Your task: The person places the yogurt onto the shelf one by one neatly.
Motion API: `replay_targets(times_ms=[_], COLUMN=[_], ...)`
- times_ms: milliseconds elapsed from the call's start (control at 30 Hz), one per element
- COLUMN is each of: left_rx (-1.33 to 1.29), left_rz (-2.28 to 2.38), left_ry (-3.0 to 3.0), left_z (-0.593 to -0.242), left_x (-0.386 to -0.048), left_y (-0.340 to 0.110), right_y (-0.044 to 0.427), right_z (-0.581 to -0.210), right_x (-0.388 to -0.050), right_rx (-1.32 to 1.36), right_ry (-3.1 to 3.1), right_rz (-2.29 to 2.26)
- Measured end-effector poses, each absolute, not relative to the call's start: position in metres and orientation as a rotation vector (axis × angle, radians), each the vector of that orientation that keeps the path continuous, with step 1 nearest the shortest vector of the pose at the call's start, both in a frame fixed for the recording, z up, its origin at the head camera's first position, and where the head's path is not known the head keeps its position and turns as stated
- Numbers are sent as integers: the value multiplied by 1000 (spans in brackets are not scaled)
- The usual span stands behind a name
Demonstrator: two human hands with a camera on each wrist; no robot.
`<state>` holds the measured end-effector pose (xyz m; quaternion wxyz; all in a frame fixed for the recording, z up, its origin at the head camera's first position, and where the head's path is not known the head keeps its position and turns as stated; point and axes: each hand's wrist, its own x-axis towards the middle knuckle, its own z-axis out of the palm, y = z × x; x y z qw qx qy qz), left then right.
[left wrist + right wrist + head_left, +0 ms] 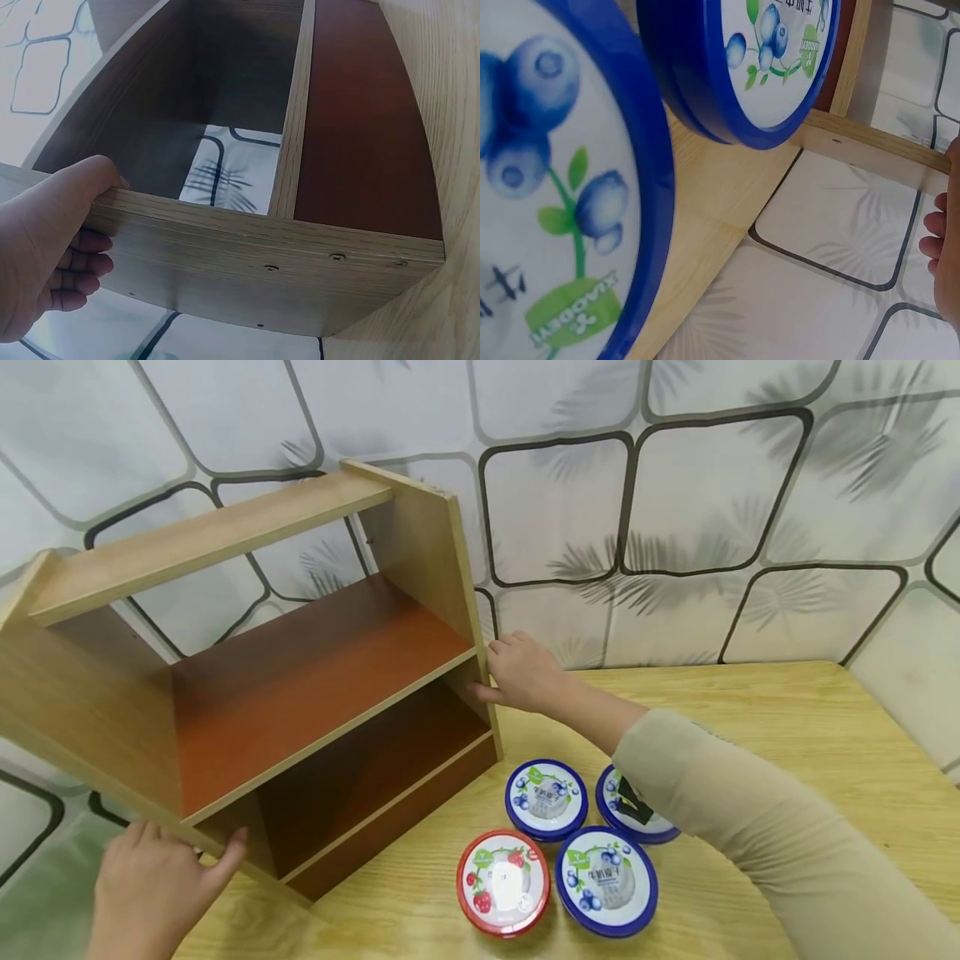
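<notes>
A small wooden shelf (pixel 322 685) with red-brown boards and light edges stands at an angle on the table. My left hand (pixel 159 881) grips its left side panel low down, thumb on the front edge; in the left wrist view that hand (pixel 56 232) has its fingers curled against the panel's outer face. On the other side, my right hand (pixel 525 675) holds the right side panel at about mid height, its thumb at the front edge. Only part of the right hand (pixel 946 240) shows at the border of the right wrist view.
In front of the shelf's right end sit a red-lidded tub (pixel 502 882) and three blue-lidded tubs (pixel 606 881), grouped closely. My right sleeve (pixel 720 793) partly covers one of them. A patterned wall covering (pixel 555 510) rises behind the wooden table (pixel 795 735).
</notes>
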<state>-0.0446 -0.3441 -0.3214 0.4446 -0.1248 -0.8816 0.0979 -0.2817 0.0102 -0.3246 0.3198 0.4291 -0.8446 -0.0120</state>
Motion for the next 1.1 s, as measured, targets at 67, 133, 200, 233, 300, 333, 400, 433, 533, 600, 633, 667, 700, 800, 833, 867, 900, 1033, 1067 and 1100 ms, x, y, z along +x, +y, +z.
replay_targets(times_ms=[67,133,200,233,300,333,400,433,533,600,633,667,700,800,833,867,900,1033,1067,1100], left_rx=[-305,-301,-284,-275,-262,-254,-247,-249,-255,-253,-255,-254,-253,-232,-232,-230,-233,-249,-251,-251], left_rz=[247,250,254,257,253,247,232,226,211,206,201,195,189,170,167,165,168,179,181,186], left_ry=[-2201,-2212,-2229,-2234,-2252,-2269,-2295,-2307,-2331,-2345,-2350,-2355,-2364,-2391,-2392,-2394,-2388,-2343,-2328,-2314], left_z=[-320,-319,-320,-320,-321,-321,-321,-321,-321,-322,-322,-322,-322,-322,-322,-323,-323,-324,-324,-324], left_x=[-44,-43,-42,-42,-41,-40,-40,-40,-41,-41,-42,-43,-43,-43,-43,-43,-43,-42,-42,-42], left_y=[-343,-343,-344,-344,-346,-346,-347,-347,-347,-347,-347,-348,-348,-347,-347,-347,-347,-346,-346,-346], right_y=[10,9,7,6,5,4,4,4,5,5,6,7,7,9,10,10,11,9,8,7], right_z=[-326,-328,-331,-333,-335,-336,-336,-336,-336,-336,-337,-337,-336,-333,-332,-331,-328,-321,-320,-319], right_x=[-282,-282,-282,-281,-281,-280,-279,-279,-278,-278,-278,-278,-278,-281,-282,-283,-283,-283,-282,-281], right_rx=[1120,1116,1124,1128,1140,1144,1147,1147,1144,1145,1144,1146,1151,1164,1164,1162,1158,1120,1116,1115], right_ry=[-2193,-2170,-2147,-2142,-2137,-2141,-2153,-2166,-2187,-2196,-2196,-2194,-2189,-2156,-2143,-2129,-2114,-2108,-2110,-2120], right_rz=[-12,39,136,187,292,335,389,410,447,467,471,468,460,384,350,323,305,250,246,249])
